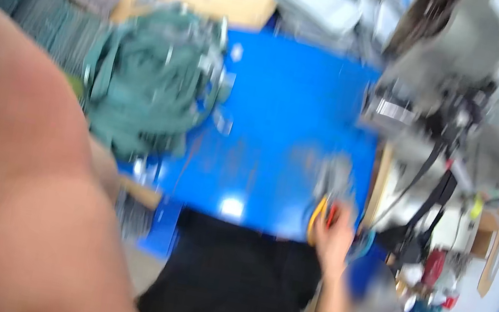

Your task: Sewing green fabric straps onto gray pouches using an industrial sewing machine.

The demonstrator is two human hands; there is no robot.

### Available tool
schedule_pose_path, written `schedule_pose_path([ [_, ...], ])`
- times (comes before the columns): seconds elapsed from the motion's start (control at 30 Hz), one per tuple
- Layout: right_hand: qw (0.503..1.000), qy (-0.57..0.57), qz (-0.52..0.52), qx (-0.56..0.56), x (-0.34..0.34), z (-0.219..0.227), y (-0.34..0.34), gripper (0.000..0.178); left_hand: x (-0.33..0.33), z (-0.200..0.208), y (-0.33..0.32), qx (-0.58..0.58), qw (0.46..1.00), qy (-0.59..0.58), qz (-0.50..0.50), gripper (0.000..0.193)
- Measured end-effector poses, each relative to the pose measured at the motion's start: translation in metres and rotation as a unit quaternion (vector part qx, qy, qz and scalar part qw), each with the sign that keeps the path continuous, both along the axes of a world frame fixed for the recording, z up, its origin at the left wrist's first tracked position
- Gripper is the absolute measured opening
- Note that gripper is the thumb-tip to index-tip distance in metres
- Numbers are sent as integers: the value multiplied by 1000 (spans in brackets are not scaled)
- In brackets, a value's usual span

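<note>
One blue table [283,109], one strap pile [144,80], one sewing machine [462,92].

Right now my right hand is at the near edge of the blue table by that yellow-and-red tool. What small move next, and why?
Probably close the right hand on the yellow-and-red tool and lift it slightly. It lies at the fingertips on the blue table edge; blur hides whether it is gripped. The left arm is raised, away from it.
</note>
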State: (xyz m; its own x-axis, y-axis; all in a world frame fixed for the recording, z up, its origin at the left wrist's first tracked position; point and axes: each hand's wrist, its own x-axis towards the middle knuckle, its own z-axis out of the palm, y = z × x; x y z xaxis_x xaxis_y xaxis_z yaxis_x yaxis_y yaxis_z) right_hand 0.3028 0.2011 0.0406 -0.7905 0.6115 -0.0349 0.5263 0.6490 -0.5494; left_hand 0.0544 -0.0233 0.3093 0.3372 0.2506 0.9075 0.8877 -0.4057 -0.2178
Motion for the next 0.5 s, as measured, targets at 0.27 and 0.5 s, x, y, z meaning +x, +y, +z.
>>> schedule_pose_path([
  [0.27,995,82,31,41,-7,-7,17,59,-124,-6,-146,68,818,-202,534,27],
  [0.5,992,122,30,33,-12,-8,11,52,-179,-119,-194,-283,585,-302,698,46],
])
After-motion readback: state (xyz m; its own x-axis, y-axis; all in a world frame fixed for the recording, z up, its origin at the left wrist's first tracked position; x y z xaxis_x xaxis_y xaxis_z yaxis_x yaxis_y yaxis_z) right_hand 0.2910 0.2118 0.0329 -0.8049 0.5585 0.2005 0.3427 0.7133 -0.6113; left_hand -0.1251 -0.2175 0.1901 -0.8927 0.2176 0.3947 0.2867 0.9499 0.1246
